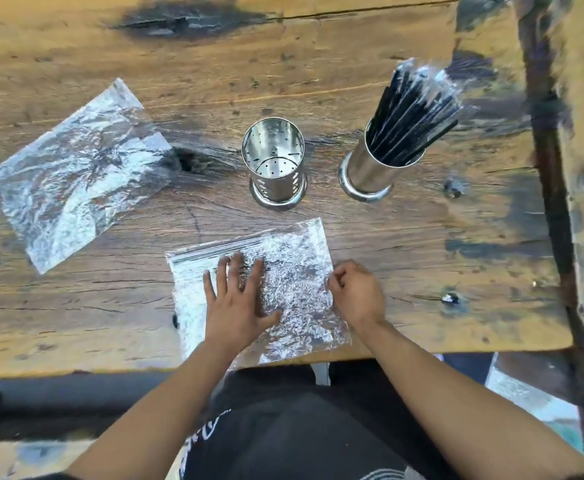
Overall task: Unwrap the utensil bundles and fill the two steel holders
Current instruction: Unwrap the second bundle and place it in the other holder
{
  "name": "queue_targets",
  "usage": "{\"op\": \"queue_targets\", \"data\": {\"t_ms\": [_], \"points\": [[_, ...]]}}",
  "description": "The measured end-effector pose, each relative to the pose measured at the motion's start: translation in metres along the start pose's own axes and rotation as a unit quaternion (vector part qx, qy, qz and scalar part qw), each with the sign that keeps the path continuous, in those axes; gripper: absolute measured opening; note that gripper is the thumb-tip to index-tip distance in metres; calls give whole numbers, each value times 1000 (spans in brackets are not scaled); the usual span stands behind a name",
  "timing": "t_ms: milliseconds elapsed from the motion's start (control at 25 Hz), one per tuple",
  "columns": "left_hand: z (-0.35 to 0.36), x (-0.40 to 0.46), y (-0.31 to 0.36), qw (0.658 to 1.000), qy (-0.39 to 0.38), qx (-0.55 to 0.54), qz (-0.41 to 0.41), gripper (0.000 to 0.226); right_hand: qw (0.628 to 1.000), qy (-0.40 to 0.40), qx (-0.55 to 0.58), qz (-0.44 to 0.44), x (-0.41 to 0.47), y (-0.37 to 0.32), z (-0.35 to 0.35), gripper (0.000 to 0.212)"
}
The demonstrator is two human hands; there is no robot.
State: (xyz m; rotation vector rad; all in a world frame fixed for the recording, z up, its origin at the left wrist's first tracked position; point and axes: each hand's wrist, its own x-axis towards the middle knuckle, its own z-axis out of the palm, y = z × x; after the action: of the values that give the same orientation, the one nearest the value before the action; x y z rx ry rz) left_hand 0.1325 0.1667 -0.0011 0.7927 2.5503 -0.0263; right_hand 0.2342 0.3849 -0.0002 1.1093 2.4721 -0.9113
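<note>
Two steel holders stand on the wooden table. The left holder (273,161) is perforated and empty. The right holder (370,168) holds several black utensils (411,112) whose shiny tips point up and right. A crinkled clear plastic wrap (294,282) lies flat near the table's front edge. My left hand (236,299) presses flat on it with fingers spread. My right hand (358,292) pinches the wrap's right edge with curled fingers. No wrapped bundle is visible under the plastic.
A second flattened, crinkled wrap (79,174) lies at the left of the table (422,271). A dark knot hole (188,162) sits beside it. A weathered wooden post (560,202) borders the right side. My dark-clothed lap is below the front edge.
</note>
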Motion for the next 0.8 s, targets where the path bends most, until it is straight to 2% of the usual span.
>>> {"op": "queue_targets", "data": {"t_ms": [160, 280, 480, 680, 800], "points": [[-10, 24, -5, 995, -99, 7, -26, 130, 995, -77, -59, 21, 12, -8, -4, 29], [-11, 32, -3, 987, -153, 30, -28, 139, 992, -100, -73, 23, 19, -10, -5, 30], [-9, 35, 1, 982, -179, 40, -38, 143, 987, -107, -119, -2, 20, -15, -9, 27], [-11, 36, 3, 978, -201, 42, -45, 144, 967, -149, -198, -58, 24, -26, -17, 31], [-14, 36, 4, 975, -213, 46, -49, 144, 963, -169, -199, -61, 31, -36, -19, 26]]}}
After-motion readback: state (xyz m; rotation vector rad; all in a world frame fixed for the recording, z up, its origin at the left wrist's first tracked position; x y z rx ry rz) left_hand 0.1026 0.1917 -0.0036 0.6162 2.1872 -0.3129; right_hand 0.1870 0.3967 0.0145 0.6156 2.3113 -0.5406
